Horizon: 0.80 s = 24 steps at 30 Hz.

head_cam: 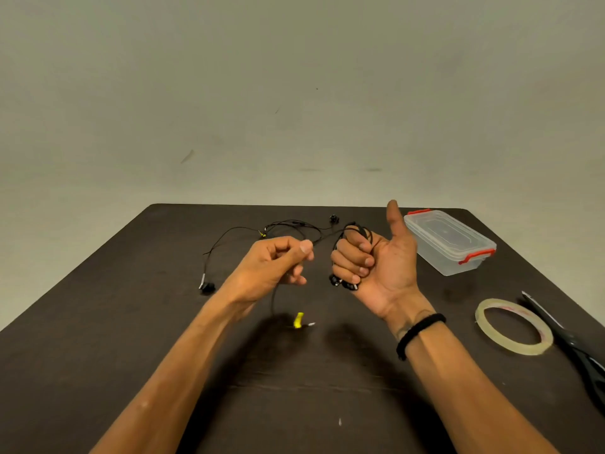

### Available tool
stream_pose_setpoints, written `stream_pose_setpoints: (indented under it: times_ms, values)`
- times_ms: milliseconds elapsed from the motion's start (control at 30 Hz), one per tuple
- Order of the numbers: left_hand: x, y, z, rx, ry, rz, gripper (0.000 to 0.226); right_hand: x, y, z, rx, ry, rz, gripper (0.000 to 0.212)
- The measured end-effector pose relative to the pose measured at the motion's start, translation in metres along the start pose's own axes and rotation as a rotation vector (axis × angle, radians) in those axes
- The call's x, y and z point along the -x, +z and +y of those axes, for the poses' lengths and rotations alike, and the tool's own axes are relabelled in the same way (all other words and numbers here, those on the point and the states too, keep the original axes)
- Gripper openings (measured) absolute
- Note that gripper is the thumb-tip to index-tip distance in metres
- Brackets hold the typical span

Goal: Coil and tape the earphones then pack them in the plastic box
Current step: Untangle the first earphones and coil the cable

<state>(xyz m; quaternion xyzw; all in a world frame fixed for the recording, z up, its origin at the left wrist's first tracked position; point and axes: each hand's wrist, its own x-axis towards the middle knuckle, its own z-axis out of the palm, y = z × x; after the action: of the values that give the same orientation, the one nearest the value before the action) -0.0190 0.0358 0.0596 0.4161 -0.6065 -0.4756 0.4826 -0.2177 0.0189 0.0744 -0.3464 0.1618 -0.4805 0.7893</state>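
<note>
Black earphones (330, 235) run between both hands above the dark table (98, 322). My right hand (376, 260) is palm up with the thumb raised; its curled fingers hold several turns of cable, and the earbuds hang below the fist. My left hand (281, 260) pinches the cable just left of it. The cable's tail drops to a yellow-tagged plug (299, 321) on the table. A second pair of black earphones (262, 231) lies loose at the back. The clear plastic box (450, 240) with red clips stands closed at the right.
A roll of clear tape (514, 326) lies flat at the right, near the table's edge. Black scissors (569, 339) lie just right of the roll. A plain wall stands behind the table.
</note>
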Motion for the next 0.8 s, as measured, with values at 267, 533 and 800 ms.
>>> stream_pose_setpoints:
  times_ms: [267, 533, 800]
  values:
    - [-0.007, 0.007, -0.015, -0.082, 0.074, 0.279, 0.029, 0.005, 0.021, 0.019, -0.069, 0.253, -0.243, 0.072]
    - [-0.002, 0.033, -0.03, -0.2, 0.138, 0.182, 0.024, 0.007, 0.03, 0.014, -0.192, 0.075, -0.278, 0.07]
    - [0.014, 0.05, -0.023, -0.871, 0.298, -0.085, 0.035, 0.005, 0.009, -0.013, 0.092, -0.304, 0.043, 0.08]
